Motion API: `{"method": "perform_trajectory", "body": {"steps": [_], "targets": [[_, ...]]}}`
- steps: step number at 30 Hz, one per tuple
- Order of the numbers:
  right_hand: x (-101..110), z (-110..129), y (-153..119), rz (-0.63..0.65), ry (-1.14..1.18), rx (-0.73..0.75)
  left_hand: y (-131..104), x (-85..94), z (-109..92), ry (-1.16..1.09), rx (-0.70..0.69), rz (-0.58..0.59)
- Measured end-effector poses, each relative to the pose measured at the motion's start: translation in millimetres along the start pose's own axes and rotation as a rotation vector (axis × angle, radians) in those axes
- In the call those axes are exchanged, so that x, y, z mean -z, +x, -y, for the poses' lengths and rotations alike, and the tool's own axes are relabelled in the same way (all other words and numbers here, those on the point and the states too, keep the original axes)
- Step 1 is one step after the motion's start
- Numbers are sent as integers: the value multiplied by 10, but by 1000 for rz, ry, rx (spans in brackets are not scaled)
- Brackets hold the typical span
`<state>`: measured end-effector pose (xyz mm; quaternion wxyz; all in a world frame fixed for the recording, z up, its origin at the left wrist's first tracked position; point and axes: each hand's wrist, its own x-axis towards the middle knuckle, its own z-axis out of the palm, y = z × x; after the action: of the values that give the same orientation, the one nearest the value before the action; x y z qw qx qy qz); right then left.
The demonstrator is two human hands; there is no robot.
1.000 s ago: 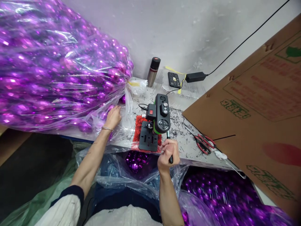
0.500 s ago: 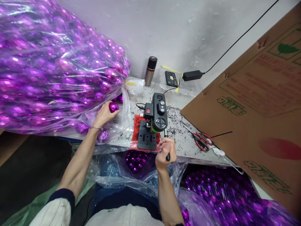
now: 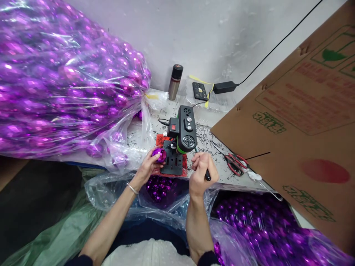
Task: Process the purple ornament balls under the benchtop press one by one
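My left hand pinches a shiny purple faceted ball between thumb and fingers, at the left edge of a small black machine's slotted base plate. The machine's black head, with round vents and silver buttons, rises over the plate, which rests on a red cloth. To its right, my right hand is wrapped round the machine's lever handle, whose black end sticks out of the fist. Part of the lever is hidden by the fingers.
A big clear bag of purple balls fills the left. Behind stand a steel flask and a power adapter. Red-handled scissors lie before a cardboard box. Black scraps litter the table. More purple balls sit below.
My left hand has carried the purple ball from beside the big bag rightward to the machine's base plate. My right hand, still on the lever, has shifted slightly right.
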<state>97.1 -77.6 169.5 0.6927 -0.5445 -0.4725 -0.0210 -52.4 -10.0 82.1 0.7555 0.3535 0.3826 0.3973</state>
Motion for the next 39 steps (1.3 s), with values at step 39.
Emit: {"method": "perform_trajectory", "body": {"steps": [39], "targets": [[112, -121, -168, 74, -106, 145, 320, -28, 597, 1092, -647, -81]]}}
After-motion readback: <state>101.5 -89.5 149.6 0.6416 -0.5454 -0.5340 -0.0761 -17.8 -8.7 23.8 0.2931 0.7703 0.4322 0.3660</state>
